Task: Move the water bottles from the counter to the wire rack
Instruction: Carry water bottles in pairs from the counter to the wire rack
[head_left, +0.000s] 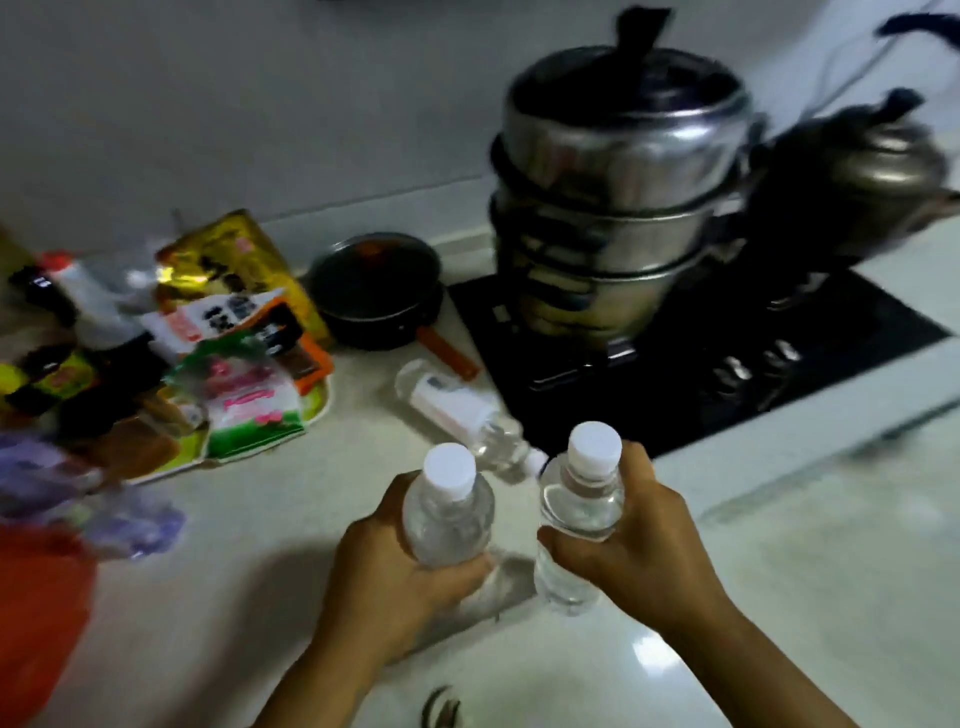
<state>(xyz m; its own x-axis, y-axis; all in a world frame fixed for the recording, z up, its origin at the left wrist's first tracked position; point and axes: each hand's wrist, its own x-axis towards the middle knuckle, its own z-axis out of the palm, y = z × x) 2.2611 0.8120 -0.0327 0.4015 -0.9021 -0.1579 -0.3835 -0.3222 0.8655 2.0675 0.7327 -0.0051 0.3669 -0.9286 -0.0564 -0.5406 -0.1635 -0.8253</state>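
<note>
Left hand (395, 561) wrapped round one bottle (448, 512), right hand (639, 530) round another (579, 514); both upright, caps on, just above the surface (218, 597). Third bottle (457, 410) lies on its side beside the hob (727, 353). Rack not in view. Risks: slick plastic slipping on the carry; the lying bottle rolling if knocked; forgetting it.

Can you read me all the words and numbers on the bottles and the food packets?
None can be read; the picture is blurred.
Lying bottle: its label has a dark mark, unreadable.
Bottle in the left hand: no label shows.
Bottle in the right hand: no label shows.
Yellow packet: dark print, blurred.
White and orange packet: black characters, blurred.
Green and pink packet: pink print, blurred.
</note>
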